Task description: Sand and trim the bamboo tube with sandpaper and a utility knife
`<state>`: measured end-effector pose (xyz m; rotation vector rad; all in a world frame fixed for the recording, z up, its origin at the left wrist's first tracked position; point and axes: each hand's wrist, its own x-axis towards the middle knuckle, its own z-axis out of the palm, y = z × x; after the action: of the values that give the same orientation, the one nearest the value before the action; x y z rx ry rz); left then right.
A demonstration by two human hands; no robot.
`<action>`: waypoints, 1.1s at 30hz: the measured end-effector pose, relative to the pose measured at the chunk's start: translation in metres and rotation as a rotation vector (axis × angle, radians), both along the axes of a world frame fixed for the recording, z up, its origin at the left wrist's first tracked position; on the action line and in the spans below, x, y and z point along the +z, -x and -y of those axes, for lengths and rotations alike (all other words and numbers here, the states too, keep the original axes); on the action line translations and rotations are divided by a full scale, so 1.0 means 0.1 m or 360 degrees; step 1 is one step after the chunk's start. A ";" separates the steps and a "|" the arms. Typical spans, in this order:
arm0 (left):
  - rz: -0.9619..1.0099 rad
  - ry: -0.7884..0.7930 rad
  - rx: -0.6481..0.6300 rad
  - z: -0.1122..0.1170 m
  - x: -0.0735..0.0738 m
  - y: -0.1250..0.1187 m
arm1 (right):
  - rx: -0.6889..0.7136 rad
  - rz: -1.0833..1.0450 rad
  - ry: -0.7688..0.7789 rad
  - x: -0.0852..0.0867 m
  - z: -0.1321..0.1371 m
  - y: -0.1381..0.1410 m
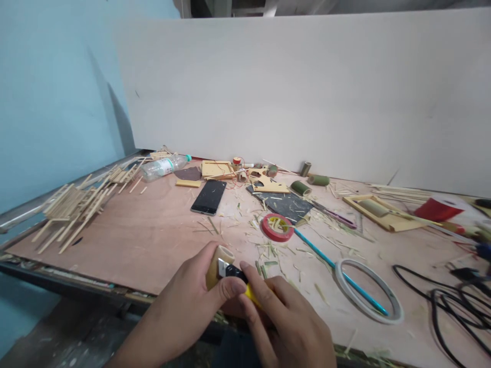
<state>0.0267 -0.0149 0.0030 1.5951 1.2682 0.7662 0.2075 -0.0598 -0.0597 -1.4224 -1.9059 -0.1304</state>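
Note:
My left hand (194, 289) is wrapped round a short hollow bamboo tube (213, 270), its open end tilted up and away from me. My right hand (289, 317) grips a yellow and black utility knife (236, 273). The knife's short blade lies against the side of the tube, and my left thumb presses on the knife's black front end. Both hands are close together at the table's front edge. The lower part of the tube and most of the knife handle are hidden by my fingers.
Bamboo shavings litter the table (134, 245). Beyond my hands lie a phone (209, 197), red tape (276, 227), a white tape ring (339, 283) and a blue stick (314, 248). Stick structures (72, 207) stand left, near a plastic bottle (163, 167). Black cable (435, 301) coils at right.

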 end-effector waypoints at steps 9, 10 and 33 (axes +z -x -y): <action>-0.0171 -0.0046 0.0200 0.01 0.00 0.02 | -0.0288 -0.0131 0.0074 0.18 -0.04 0.06; -0.0129 -0.0027 0.0198 0.00 0.00 0.03 | -0.0287 -0.0099 0.0087 0.19 -0.05 0.07; 0.0558 0.0506 -0.0446 -0.10 0.00 0.25 | -0.0087 -0.0016 0.0033 0.06 -0.03 0.00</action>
<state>0.0020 -0.0046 0.0030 1.2780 0.8432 0.6002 0.2076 -0.0569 -0.0533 -1.4867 -1.8660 -0.1292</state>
